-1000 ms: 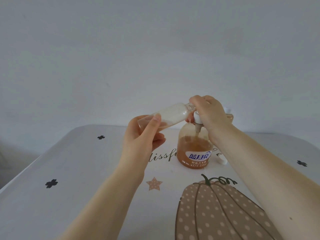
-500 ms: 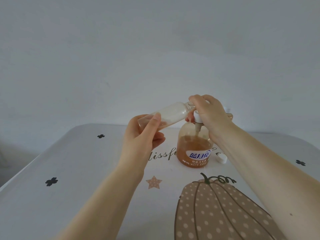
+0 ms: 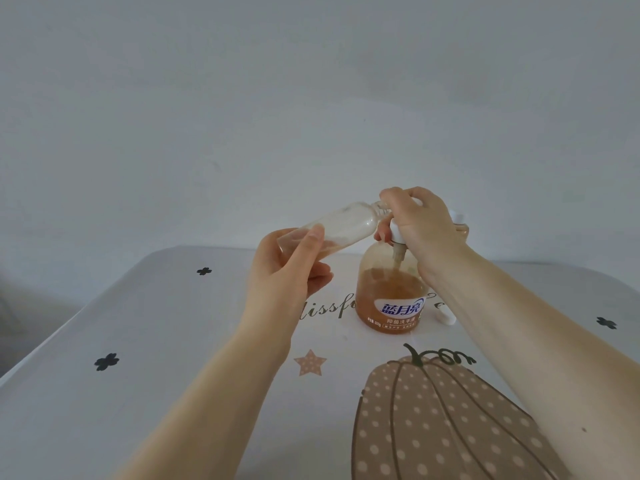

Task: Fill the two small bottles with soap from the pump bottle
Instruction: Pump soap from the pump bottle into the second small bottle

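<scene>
Small clear bottle [image 3: 341, 225] held in the air, tilted nearly flat, open neck pointing right and meeting the white pump nozzle [image 3: 396, 233]. A thin pool of amber soap lies along the bottle's low side near the base; mostly unfilled. Left hand [image 3: 287, 271] grips the bottle's base end, thumb laid over the top, fingers curled underneath. Right hand [image 3: 420, 223] is curled over the pump head, pressing down, fingers wrapped round it and hiding where neck meets spout.

Pump bottle [image 3: 393, 296] stands upright on the worktop [image 3: 156, 393], toward the far edge and right of centre, roughly half full of amber soap, blue-and-white label facing the camera. A small white cap [image 3: 446, 317] lies on the worktop just right of the pump bottle. Behind the right hand a second small bottle [image 3: 459, 223] peeks out, only its white top and a bit of amber visible; fill level cannot be judged.

Step in hand: pumping soap into one small bottle, early in its fill. Next move likely calls for repeated presses with the neck kept tight under the spout, then tipping the bottle upright before pulling away. Risk: soap dribbling past the narrow neck onto the worktop.
</scene>
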